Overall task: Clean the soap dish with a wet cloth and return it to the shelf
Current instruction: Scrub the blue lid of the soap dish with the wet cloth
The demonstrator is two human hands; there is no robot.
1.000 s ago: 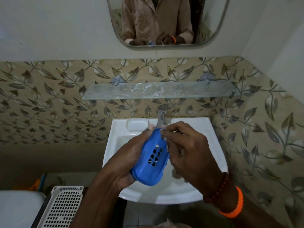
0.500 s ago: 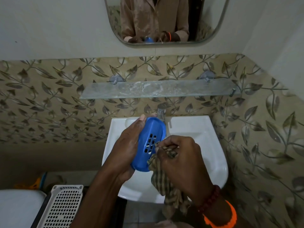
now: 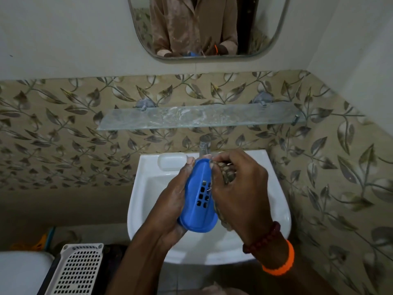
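**Scrubbing Over the Sink: Wet Soap Dish Held in a Slippery Grip**

Wiping goes on above the white washbasin (image 3: pixel 276 201), where the left hand (image 3: pixel 170 201) cradles the blue soap dish (image 3: pixel 198 201) on edge, slotted base facing the camera, fingers curled behind it and thumb tip at its top rim. The right hand (image 3: pixel 240 188) has its fingers bunched round a checked cloth (image 3: pixel 228 175), pressed against the dish's right side; most of the cloth is hidden behind that hand. The dish hangs over the bowl, just below the tap (image 3: pixel 205 145) and well under the glass shelf (image 3: pixel 200 116), which stands bare and streaked. Judged from this, the main risk is a slip: wet plastic, held by 1 hand while the other pushes sideways, could squirt loose into the basin. A dripping dish set on the glass later could also slide.
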